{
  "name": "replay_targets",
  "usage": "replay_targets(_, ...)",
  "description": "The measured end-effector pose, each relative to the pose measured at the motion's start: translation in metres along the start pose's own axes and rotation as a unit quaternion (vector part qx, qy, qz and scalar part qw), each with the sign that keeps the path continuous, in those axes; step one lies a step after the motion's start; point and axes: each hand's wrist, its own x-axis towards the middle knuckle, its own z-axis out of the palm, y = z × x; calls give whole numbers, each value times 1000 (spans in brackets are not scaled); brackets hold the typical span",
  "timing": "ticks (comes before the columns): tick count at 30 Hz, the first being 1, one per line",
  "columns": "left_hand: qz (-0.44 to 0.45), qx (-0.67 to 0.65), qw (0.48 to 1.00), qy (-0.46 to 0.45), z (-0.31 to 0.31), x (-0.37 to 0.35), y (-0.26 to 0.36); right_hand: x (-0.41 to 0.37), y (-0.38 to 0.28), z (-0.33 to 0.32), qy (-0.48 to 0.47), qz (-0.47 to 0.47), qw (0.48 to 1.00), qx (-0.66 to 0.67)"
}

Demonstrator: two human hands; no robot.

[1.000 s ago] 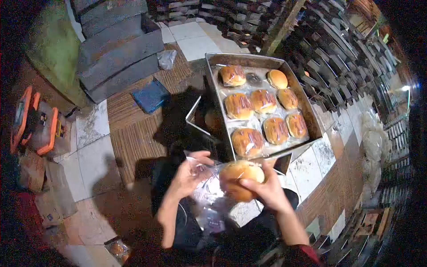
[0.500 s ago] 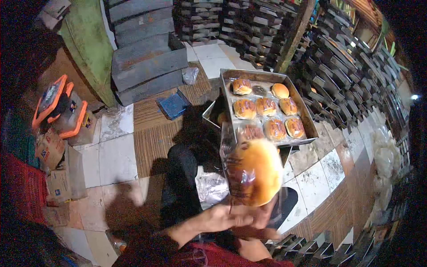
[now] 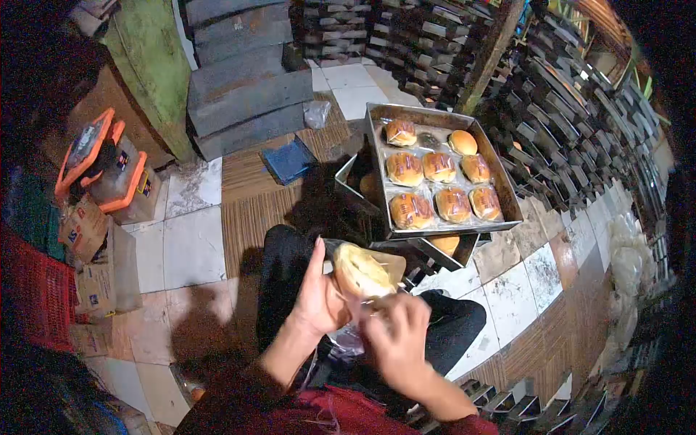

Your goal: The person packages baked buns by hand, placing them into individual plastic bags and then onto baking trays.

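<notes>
A bun [image 3: 360, 274] in a clear plastic bag [image 3: 392, 266] rests in my left hand [image 3: 317, 299], pale side turned up. The left thumb stands along its near side, and the fingers pass underneath, mostly hidden. Close by on the right, my right hand [image 3: 400, 335] is curled with its fingertips at the bag's gathered end beside the bun. Motion blurs those fingertips. Beyond both hands, a metal tray [image 3: 451, 233] carries several bagged buns [image 3: 439, 167] in rows, printed labels facing up.
Under that tray, another tray [image 3: 464, 250] holds more buns. Shiny plastic [image 3: 346, 339] lies between my legs. A blue flat item [image 3: 288, 160] is on the tiled floor, near stacked grey trays [image 3: 250, 109]. Orange-lidded containers [image 3: 123, 185] and a red crate [image 3: 40, 304] stand left.
The bagged bun has come down and left, closer to my lap, and turned from its browned top to its pale side. My hands, overlapping before, are now apart on either side of it.
</notes>
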Motion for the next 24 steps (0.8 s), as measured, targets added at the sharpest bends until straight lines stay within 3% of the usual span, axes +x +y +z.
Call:
replay_targets(1,-23,-39,999,2,-8,4,-6,-3,9,17,46,42,996,-68)
replay_targets(2,-18,-47,999,9,-41,31,-13,5,17,31,44,24,998,-44)
replay_targets(3,-19,7,996,92,-31,28,-13,16,19,42,43,1,999,-20)
replay_targets(4,-1,0,999,51,-39,34,-14,13,-4,29,5,-65,995,-81)
replay_targets(5,16,-10,1000,13,-50,38,-16,3,-20,29,8,-117,992,-35)
replay_targets(6,55,-72,996,-23,-31,32,-5,-7,-31,19,33,-115,993,19)
replay_targets(7,147,-48,987,-41,-17,30,5,-14,-39,13,60,-110,989,74)
replay_targets(8,159,-54,984,-64,-3,22,16,-22,-29,8,93,-75,987,107)
replay_targets(9,173,-61,979,-88,9,13,23,-14,-30,-10,94,23,993,63)
replay_targets(11,220,-40,966,-128,26,-1,25,1,-7,2,85,101,978,164)
replay_targets(12,260,24,957,-130,29,-2,24,-7,-1,0,57,196,919,337)
replay_targets(13,317,48,942,-101,29,0,22,-8,1,-3,27,279,822,496)
replay_targets(14,313,42,942,-110,28,-1,26,-5,-5,-7,92,244,738,622)
replay_targets(15,306,36,944,-116,26,-3,29,-2,-3,-13,87,244,740,621)
replay_targets(17,271,0,955,-119,27,-4,32,3,6,-24,-158,218,747,608)
replay_targets(21,220,-72,965,-126,29,-4,26,-6,17,-2,-115,289,752,581)
replay_targets(23,225,-58,966,-114,25,-1,26,-8,14,5,-80,276,762,580)
replay_targets(24,229,-60,968,-81,25,-1,25,-8,11,5,-49,205,853,477)
